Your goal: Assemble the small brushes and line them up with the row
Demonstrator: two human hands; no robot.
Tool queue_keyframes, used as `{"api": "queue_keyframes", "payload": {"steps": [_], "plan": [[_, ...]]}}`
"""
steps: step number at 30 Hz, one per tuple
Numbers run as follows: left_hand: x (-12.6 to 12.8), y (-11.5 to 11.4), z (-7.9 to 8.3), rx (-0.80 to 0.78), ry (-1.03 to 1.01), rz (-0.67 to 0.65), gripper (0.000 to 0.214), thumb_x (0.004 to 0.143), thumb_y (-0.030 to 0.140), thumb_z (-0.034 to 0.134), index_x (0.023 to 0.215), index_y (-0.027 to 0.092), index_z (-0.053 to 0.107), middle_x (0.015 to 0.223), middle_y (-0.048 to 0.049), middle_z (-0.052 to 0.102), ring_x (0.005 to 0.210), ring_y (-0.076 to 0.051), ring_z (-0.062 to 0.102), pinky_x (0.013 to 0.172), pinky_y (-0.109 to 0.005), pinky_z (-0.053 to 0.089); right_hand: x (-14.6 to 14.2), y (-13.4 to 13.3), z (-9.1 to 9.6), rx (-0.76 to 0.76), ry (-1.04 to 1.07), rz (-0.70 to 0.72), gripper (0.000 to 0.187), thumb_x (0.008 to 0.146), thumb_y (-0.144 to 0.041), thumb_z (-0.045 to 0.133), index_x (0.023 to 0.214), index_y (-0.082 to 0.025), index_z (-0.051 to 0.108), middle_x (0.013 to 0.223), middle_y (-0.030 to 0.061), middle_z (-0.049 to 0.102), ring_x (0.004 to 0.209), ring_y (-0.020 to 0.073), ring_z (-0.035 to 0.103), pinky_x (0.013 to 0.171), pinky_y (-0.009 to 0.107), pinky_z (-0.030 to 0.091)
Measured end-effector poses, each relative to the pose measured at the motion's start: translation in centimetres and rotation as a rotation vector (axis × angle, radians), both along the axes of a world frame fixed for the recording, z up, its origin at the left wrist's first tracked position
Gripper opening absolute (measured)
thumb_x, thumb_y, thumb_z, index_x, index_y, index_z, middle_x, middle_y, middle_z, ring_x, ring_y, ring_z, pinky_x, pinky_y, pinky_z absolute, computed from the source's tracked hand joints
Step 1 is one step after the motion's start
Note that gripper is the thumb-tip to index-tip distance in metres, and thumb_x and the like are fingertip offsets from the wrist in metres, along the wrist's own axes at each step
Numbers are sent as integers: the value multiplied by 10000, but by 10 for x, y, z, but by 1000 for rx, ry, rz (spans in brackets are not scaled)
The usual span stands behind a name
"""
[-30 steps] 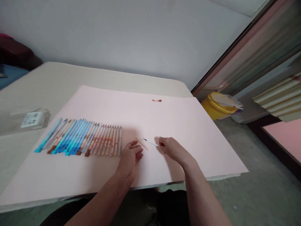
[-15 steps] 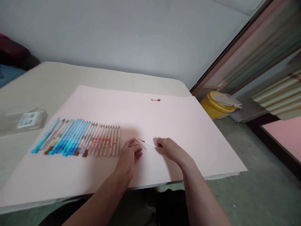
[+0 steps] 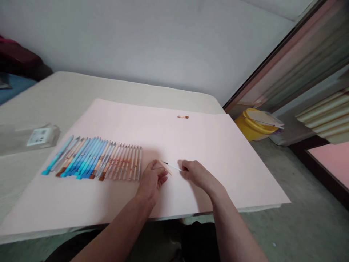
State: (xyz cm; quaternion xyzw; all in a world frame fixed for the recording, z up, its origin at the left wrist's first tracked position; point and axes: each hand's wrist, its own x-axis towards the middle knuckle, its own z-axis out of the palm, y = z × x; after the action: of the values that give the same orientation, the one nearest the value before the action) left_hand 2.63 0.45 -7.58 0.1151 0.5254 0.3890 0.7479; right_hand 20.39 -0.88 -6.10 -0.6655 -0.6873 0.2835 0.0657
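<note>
My left hand (image 3: 151, 181) rests on the pink sheet (image 3: 152, 138), fingers curled around a pale pen barrel (image 3: 165, 167). My right hand (image 3: 195, 174) pinches the end of a thin white refill (image 3: 172, 166) with a dark tip, which points left and meets the barrel. To the left lies a tidy row of pens (image 3: 94, 157), blue ones at the left, orange and clear ones at the right. A small orange pen cap (image 3: 182, 116) lies alone farther back on the sheet.
The pink sheet covers a beige table (image 3: 62, 91). A clear plastic packet with a white label (image 3: 40, 136) lies at the left. A yellow bucket (image 3: 252, 123) stands on the floor at the right, beside a sliding door frame.
Both hands have drawn slightly closer together, bringing the refill tip up to the barrel. The view has shifted a little.
</note>
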Motion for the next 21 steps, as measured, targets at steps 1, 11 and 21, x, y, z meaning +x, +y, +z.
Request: {"api": "queue_keyframes", "payload": {"steps": [1, 11, 21], "plan": [[0, 0, -1, 3, -6, -6, 512, 680, 99, 622, 1160, 223, 498, 802, -24, 598, 662, -101, 592, 604, -215, 475, -1, 0, 0, 6, -3, 5, 142, 703, -84, 476, 627, -185, 412, 578, -34, 479, 540, 86, 387, 506, 227, 204], [0, 4, -3, 10, -42, -31, 453, 693, 113, 629, 1119, 207, 508, 794, -33, 605, 647, -108, 597, 589, -225, 480, -16, 8, -2, 34, -129, 59, 105, 727, -90, 479, 684, -186, 473, 611, -11, 524, 547, 93, 410, 520, 233, 206], [0, 3, -1, 26, -48, -31, 407, 696, 106, 633, 1073, 189, 504, 795, -49, 615, 643, -118, 607, 598, -241, 487, -22, 15, -15, 55, -106, 51, 131, 744, -79, 444, 714, -182, 519, 642, 5, 563, 567, 104, 441, 535, 229, 231]]}}
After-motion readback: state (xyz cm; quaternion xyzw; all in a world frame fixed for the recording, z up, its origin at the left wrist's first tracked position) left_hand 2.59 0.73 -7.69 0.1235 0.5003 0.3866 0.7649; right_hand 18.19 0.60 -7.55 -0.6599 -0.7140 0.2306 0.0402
